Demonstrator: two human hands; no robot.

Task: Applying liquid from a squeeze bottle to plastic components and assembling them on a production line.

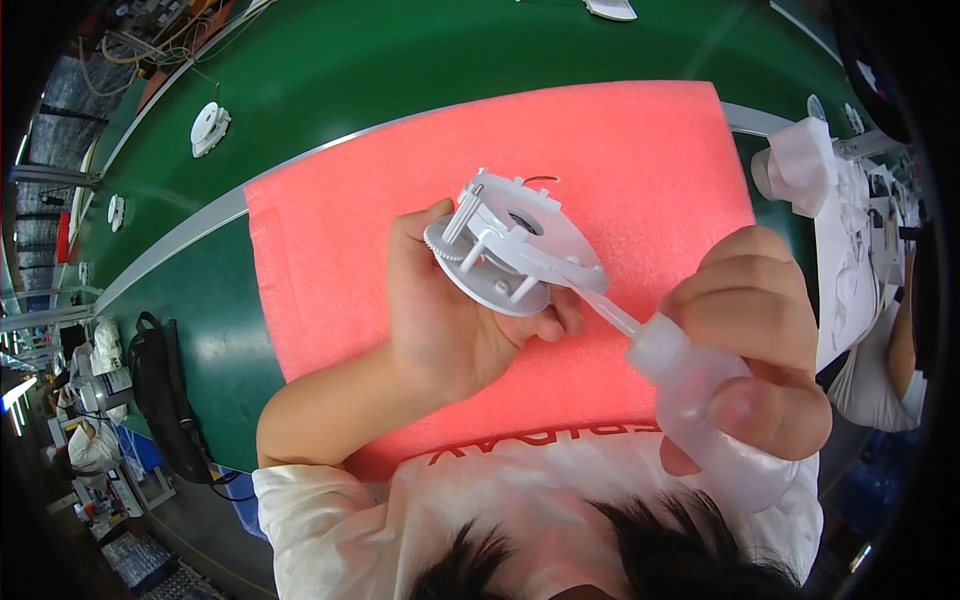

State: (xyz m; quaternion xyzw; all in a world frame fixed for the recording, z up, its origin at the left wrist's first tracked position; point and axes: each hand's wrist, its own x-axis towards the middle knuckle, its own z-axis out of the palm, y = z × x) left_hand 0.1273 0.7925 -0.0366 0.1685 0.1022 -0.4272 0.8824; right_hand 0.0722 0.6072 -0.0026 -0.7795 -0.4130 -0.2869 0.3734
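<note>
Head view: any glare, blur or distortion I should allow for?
Head view, rim: the metal rail bends with the fisheye, and the corners go black. Head view, left: a pale glare patch lies on the green table; a lamp looks blown out. Head view, centre: the white part, left hand and right hand look fairly sharp.

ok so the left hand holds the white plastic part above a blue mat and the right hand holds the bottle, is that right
Not quite: the mat is pink, as the head view shows. The left hand does hold the white plastic part above it, and the right hand the bottle.
</note>
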